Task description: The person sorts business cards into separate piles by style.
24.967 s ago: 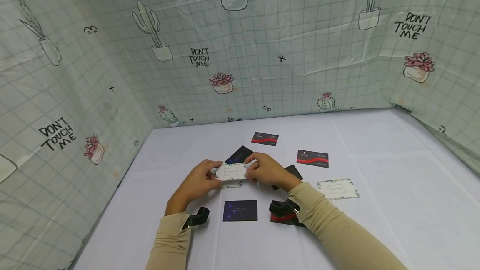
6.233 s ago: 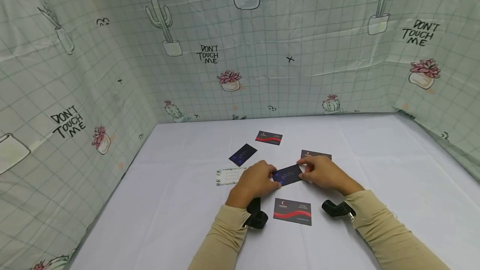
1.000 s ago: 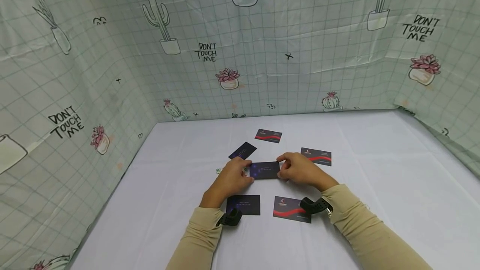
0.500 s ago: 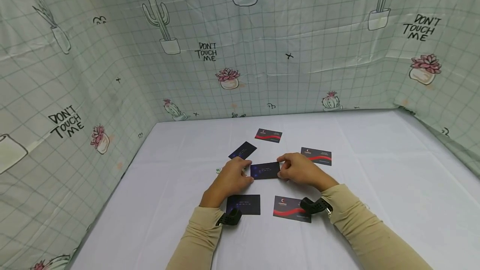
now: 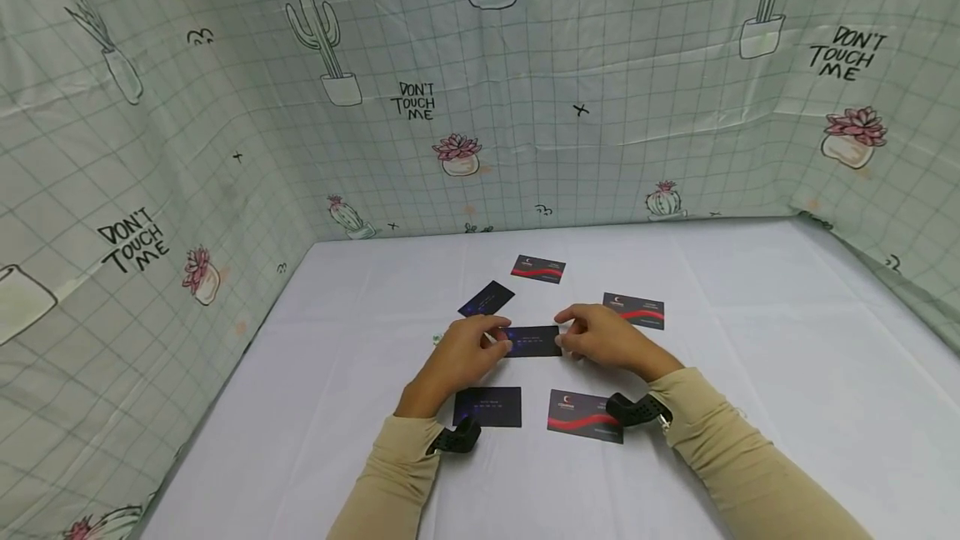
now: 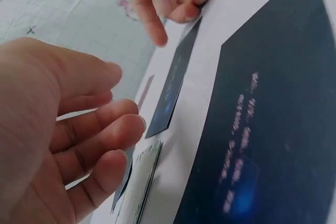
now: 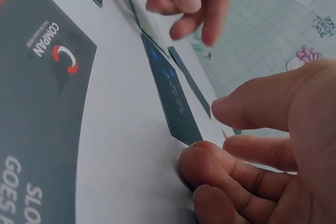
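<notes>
Middle card: the dark blue card (image 5: 534, 341) lies flat on the table between my two hands, its long side running left to right; pale small print and a blue glow show on its face.
Left hand: my left hand (image 5: 465, 350) is at the card's left end, released, with fingers loosely bent; the left wrist view shows its fingertips apart from the card.
Right hand: my right hand (image 5: 607, 342) is at the right end, also relaxed and grasping nothing; one fingertip is so close to the card's end that I cannot tell if it touches.
White card: a white leaf-edged card (image 6: 142, 182) lies near my left fingers, mostly covered by that hand from above.
Tilted blue card: another dark blue one (image 5: 487, 298) lies aslant just beyond my left hand.
Near blue card: a third (image 5: 491, 407) lies closer to me, partly behind my black left wrist strap (image 5: 459, 437).
Red-striped cards: one (image 5: 538, 269) lies far back, one (image 5: 637, 304) just beyond my right hand, and one (image 5: 576, 415) nearer me, its edge covered by my right wrist strap (image 5: 632, 409).
Surroundings: a white cloth covers the table (image 5: 300, 440); behind it hangs a gridded backdrop (image 5: 525, 65) with cactus drawings.
Sleeves: both my sleeves (image 5: 757, 457) are tan.
</notes>
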A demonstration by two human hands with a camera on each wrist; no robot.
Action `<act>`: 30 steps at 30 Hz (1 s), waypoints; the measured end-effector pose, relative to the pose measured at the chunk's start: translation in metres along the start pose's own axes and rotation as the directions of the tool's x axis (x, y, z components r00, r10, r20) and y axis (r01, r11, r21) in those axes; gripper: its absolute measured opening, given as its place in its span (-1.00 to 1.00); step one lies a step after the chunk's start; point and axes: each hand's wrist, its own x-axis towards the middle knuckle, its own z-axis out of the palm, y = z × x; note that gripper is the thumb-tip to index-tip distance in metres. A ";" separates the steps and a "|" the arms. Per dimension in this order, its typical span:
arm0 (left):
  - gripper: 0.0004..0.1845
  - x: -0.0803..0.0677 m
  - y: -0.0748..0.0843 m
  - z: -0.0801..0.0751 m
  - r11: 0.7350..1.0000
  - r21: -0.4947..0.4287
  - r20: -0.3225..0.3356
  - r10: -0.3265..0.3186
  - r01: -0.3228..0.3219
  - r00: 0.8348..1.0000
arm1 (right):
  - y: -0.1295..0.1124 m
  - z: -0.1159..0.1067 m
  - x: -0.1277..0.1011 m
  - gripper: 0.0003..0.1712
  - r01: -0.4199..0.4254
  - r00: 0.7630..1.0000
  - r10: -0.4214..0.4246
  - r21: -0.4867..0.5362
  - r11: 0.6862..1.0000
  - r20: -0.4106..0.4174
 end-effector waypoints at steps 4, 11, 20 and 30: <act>-0.67 -0.007 -0.002 -0.003 1.000 0.005 -0.012 0.000 0.000 1.000 | 0.000 -0.003 -0.003 -0.57 0.007 1.000 -0.007 0.010 1.000 -0.004; -0.75 -0.024 -0.012 -0.017 0.999 -0.035 0.051 -0.036 0.038 0.998 | -0.007 0.001 -0.009 -0.68 0.032 0.999 -0.032 0.039 0.999 -0.022; -0.82 -0.037 -0.025 -0.036 0.987 -0.092 0.112 -0.124 0.135 0.986 | -0.017 0.017 -0.012 -0.75 0.100 0.995 -0.101 0.055 0.993 0.011; -0.82 -0.044 -0.028 -0.045 0.980 -0.067 0.246 -0.167 0.188 0.955 | -0.032 0.038 -0.016 -0.72 0.217 0.970 -0.214 -0.013 0.976 0.118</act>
